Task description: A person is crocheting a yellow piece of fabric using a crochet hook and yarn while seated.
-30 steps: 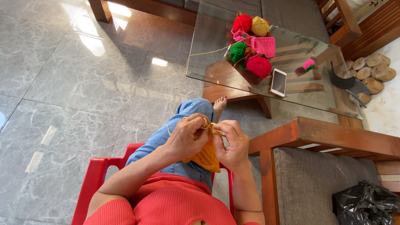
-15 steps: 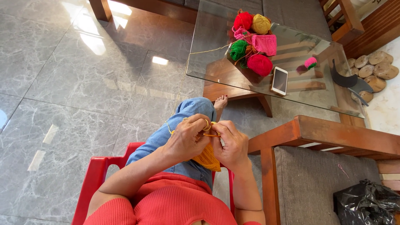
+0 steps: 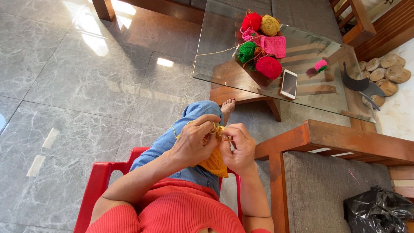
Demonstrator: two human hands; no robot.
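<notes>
Glass table (image 3: 224, 51) and what surrounds it

On it: yarn balls (image 3: 261, 43), white phone (image 3: 289, 83). Beside it: wooden sofa arm (image 3: 345, 138), black plastic bag (image 3: 377, 209); red chair (image 3: 97, 185) nearer the camera.

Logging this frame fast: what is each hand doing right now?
Left hand: closed on the orange crochet piece, yellow yarn strand looped over its fingers.
Right hand: closed, pinching a thin crochet hook at the piece.

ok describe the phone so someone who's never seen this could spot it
Look at the glass coffee table ahead of the seated person. The phone lies flat just right of the pile of yarn balls. It is the only flat white-edged rectangle there, beside round, bright yarn.
</notes>
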